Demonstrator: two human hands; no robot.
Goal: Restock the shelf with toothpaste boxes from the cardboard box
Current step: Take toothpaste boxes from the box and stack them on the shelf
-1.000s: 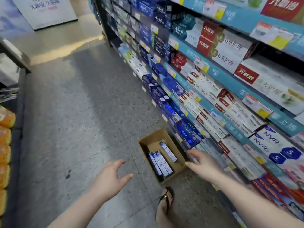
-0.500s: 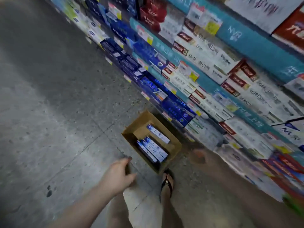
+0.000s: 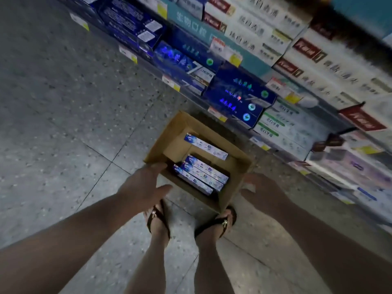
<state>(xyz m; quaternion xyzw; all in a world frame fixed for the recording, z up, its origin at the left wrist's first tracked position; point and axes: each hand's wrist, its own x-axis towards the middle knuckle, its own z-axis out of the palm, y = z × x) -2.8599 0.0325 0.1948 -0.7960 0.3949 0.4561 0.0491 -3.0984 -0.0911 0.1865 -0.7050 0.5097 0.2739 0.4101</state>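
The cardboard box (image 3: 167, 136) is matt brown corrugated board, the toothpaste boxes (image 3: 201, 175) inside it are glossy printed card, the dark blue boxes (image 3: 237, 96) far to the right flash a holographic foil sheen, and the floor (image 3: 63, 102) at left is smooth speckled stone tile with a dull shine.

The speckled grey floor (image 3: 63, 107) bears the open cardboard box (image 3: 230, 193), just beyond two sandalled feet (image 3: 158, 222).
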